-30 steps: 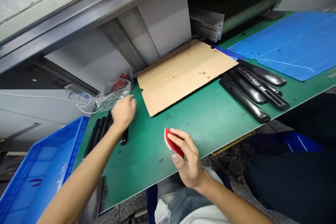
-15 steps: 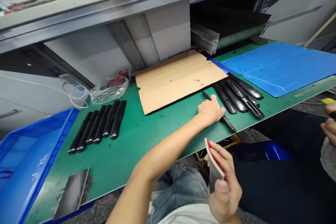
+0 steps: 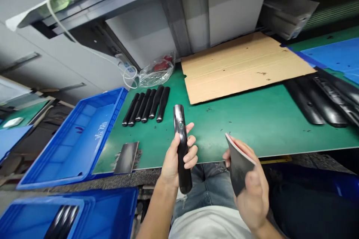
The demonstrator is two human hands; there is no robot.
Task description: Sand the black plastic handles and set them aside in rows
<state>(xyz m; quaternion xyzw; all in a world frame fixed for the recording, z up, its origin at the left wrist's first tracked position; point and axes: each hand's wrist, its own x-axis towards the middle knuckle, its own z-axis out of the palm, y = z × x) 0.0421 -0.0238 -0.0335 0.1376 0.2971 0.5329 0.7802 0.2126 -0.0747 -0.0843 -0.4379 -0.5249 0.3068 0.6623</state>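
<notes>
Two hands (image 3: pixel 170 158) hold one black handle (image 3: pixel 183 173), one pad (image 3: pixel 239 171).

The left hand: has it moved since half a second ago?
Yes. Against the cardboard, the left hand moved left and toward the person, from near the cardboard's right front corner to nearer its left one. It now holds a black handle.

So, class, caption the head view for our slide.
Left hand grips a black part; right hand holds a curved pad.
</notes>
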